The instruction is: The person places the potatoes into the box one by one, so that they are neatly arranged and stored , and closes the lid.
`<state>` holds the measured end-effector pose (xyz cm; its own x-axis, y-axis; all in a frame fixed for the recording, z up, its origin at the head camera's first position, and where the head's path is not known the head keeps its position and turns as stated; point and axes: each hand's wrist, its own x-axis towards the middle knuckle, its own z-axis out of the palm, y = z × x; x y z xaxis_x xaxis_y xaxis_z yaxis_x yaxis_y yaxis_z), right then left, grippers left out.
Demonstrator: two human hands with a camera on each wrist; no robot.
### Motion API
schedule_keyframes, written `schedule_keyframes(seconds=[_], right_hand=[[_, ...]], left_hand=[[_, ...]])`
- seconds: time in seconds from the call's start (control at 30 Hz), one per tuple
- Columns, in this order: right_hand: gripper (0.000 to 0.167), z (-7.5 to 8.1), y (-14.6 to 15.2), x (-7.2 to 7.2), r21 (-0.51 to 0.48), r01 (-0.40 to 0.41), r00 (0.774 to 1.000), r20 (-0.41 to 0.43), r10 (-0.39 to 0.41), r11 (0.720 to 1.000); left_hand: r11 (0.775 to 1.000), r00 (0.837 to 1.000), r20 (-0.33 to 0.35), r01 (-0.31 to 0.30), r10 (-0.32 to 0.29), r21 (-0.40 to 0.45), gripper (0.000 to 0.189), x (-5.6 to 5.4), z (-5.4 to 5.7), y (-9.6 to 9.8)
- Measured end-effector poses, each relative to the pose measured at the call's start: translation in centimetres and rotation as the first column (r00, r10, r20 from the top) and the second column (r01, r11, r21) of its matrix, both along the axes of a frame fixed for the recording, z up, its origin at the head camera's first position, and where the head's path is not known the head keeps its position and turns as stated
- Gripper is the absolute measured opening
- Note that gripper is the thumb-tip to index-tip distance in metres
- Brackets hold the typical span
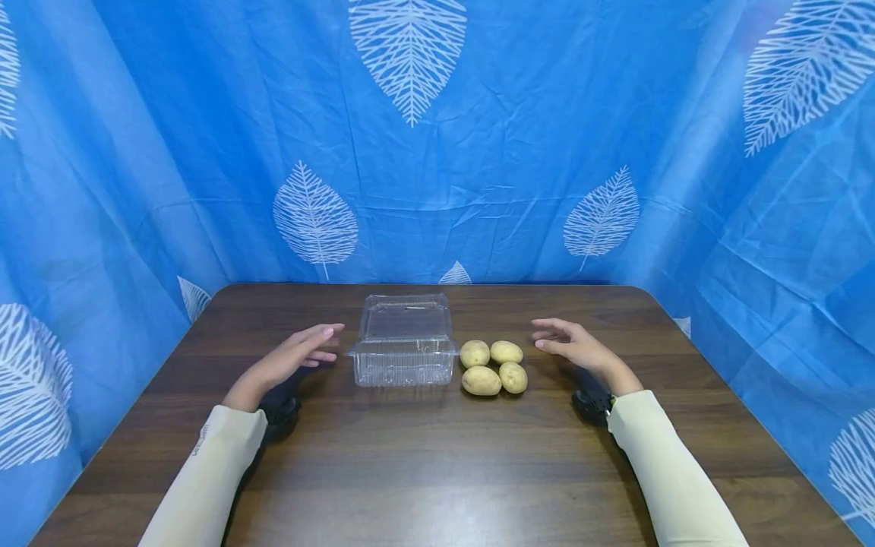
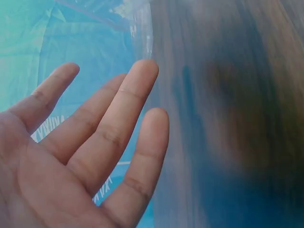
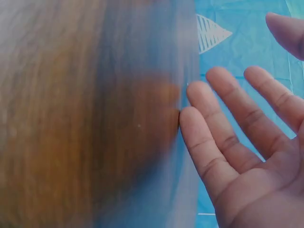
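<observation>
A clear plastic clamshell box (image 1: 403, 366) stands on the table in the head view, its lid (image 1: 405, 319) raised and leaning back. Just right of it lie several yellow potatoes (image 1: 481, 381), grouped close together. My left hand (image 1: 290, 355) is to the left of the box, apart from it, with nothing in its grasp. To the right of the potatoes, my right hand (image 1: 574, 346) is held with loosely extended fingers, also holding nothing. In the left wrist view the fingers (image 2: 114, 133) spread; in the right wrist view the fingers (image 3: 228, 128) are relaxed over the tabletop.
The brown wood-grain table (image 1: 437, 471) reaches back to a blue curtain (image 1: 478, 152) with white leaf prints, which also hangs at both sides. A dark wrist device (image 1: 593, 406) sits under the right wrist, another (image 1: 280, 416) under the left.
</observation>
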<state>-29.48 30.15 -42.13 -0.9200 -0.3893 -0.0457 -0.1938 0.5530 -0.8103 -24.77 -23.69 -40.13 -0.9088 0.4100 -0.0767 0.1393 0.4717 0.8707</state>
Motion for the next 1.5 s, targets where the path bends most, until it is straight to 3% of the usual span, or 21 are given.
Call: schedule_keyframes(seconds=[0.17, 0.43, 0.8, 1.5], right_hand=[[0.058, -0.2, 0.0, -0.2, -0.044, -0.024, 0.999, 0.027, 0.026, 0.999], [0.060, -0.9, -0.2, -0.9, -0.199, -0.074, 0.988, 0.121, 0.099, 0.977], [0.059, -0.4, -0.8, -1.0, -0.167, -0.116, 0.979, 0.147, 0.141, 0.979], [0.055, -0.2, -2.1, -1.9, -0.059, -0.179, 0.969, 0.164, 0.186, 0.982]], left_hand=[[0.999, 1.000, 0.003, 0.029, -0.029, 0.023, 0.071, 0.0, -0.1, 0.3], [0.998, 0.998, 0.010, 0.057, -0.057, 0.017, 0.072, 0.4, 0.1, 0.9], [0.992, 0.990, 0.062, 0.123, -0.124, 0.021, 0.077, 0.3, 0.0, 1.5], [0.984, 0.984, 0.073, 0.157, -0.163, 0.086, 0.082, 0.0, -0.7, 1.6]])
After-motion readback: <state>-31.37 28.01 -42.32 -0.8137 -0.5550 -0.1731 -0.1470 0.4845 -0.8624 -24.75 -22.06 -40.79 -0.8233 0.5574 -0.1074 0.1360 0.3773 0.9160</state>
